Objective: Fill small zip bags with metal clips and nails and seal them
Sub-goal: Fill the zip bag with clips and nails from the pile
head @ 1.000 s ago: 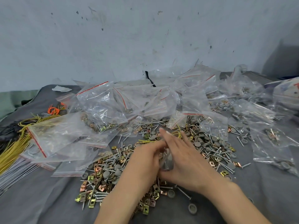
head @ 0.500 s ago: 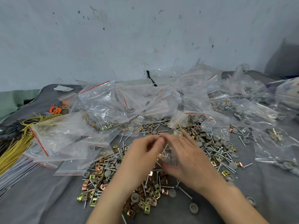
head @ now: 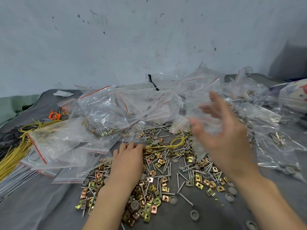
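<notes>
Grey cloth (head: pixel 41 208) covers the work surface below a scuffed, pale wall (head: pixel 116 47). At far left lie a bundle of thin yellow wires (head: pixel 13 156) and a knot of orange ties (head: pixel 55 115). Clear, crinkled zip bags (head: pixel 106 110), each with a red strip at the mouth, are heaped along the back from left to right; some are flat and others hold metal parts. In the centre foreground is a loose heap of square, folded brass- and copper-toned clips (head: pixel 150 208), slim silver nails (head: pixel 181 185) and round grey caps (head: pixel 194 215). The left hand (head: pixel 128 161) rests palm down on this heap, its fingertips tucked under, so whether they pinch anything cannot be told. Well apart from it, the right hand (head: pixel 227 140) is raised over the bags and motion-blurred, its fingers splayed. One clear bag (head: pixel 203 117) appears to touch its fingertips. At the right edge sits a pale printed bundle (head: pixel 294 97), its print too blurred to read.
</notes>
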A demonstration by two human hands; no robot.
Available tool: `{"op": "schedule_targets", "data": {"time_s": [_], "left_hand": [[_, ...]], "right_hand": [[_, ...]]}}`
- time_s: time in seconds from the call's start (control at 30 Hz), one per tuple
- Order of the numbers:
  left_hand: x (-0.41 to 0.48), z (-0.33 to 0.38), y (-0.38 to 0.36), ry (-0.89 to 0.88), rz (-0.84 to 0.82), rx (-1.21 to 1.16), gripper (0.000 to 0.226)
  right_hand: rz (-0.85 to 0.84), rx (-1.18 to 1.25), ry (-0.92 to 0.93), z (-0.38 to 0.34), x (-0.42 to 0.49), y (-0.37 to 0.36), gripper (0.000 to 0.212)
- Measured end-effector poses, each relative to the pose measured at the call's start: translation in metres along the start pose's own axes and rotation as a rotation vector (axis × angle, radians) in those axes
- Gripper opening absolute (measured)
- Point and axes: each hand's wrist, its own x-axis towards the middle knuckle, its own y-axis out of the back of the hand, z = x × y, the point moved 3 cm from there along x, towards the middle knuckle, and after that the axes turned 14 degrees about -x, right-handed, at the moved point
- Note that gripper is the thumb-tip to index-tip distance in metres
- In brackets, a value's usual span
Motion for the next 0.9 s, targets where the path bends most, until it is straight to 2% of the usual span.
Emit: {"op": "schedule_targets", "data": {"time_s": [0.07,0.13,0.27,0.37,0.43,0.5,0.63,0.77,0.9], "left_hand": [[0.001,-0.001,0.0,0.021,0.007,-0.005,0.036],[0.001,-0.001,0.003,0.041,0.008,-0.021,0.029],[-0.007,0.0,0.013,0.006,0.074,-0.143,0.018],[-0.016,0.002,0.027,-0.041,0.161,-0.457,0.017],[-0.023,0.007,0.041,-0.068,0.213,-0.696,0.017],[-0.027,0.015,0.053,-0.116,0.24,-0.817,0.015],[-0.032,0.032,0.058,-0.232,0.203,-0.839,0.015],[-0.032,0.038,0.056,-0.258,0.143,-0.83,0.043],[-0.027,0.029,0.062,-0.202,0.258,-0.878,0.04]], "right_hand": [[-0.081,-0.254,0.171,-0.004,-0.009,-0.012,0.07],[-0.185,-0.388,0.239,-0.005,-0.016,-0.023,0.07],[-0.372,-0.47,0.323,-0.008,-0.032,-0.048,0.07],[-0.452,-0.443,0.341,-0.009,-0.038,-0.061,0.073],[-0.456,-0.422,0.338,-0.01,-0.038,-0.064,0.075],[-0.431,-0.412,0.344,-0.013,-0.039,-0.066,0.078],[-0.344,-0.351,0.328,-0.018,-0.04,-0.068,0.081],[-0.351,-0.257,0.242,-0.016,-0.04,-0.066,0.084],[-0.384,-0.235,0.203,-0.01,-0.039,-0.065,0.083]]}}
